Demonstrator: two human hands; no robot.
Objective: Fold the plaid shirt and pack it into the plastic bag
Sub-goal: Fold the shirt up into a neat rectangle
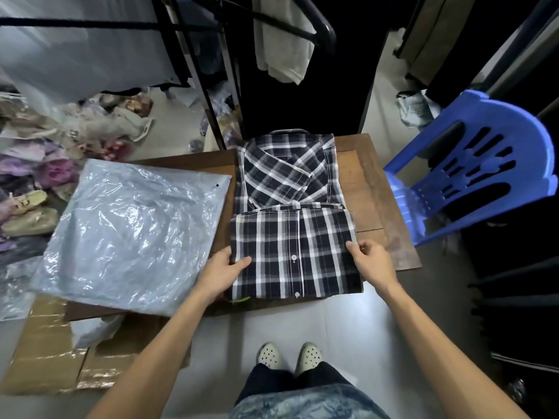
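Hands grip opposite edges of the plaid shirt [295, 252]: left hand [225, 272], right hand [370, 257], keeping the fold square. Plastic bag [133, 234] lies just left of the left hand, ready for packing.

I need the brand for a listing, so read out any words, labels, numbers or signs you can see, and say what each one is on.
No text here can be read.
plaid shirt: no legible label; a small green-yellow tag shows at its near left corner, too small to read.
plastic bag: no print visible, only one dark dot near its far corner.
crumpled wrapper behind the blue chair: faint marks, blurred beyond reading.
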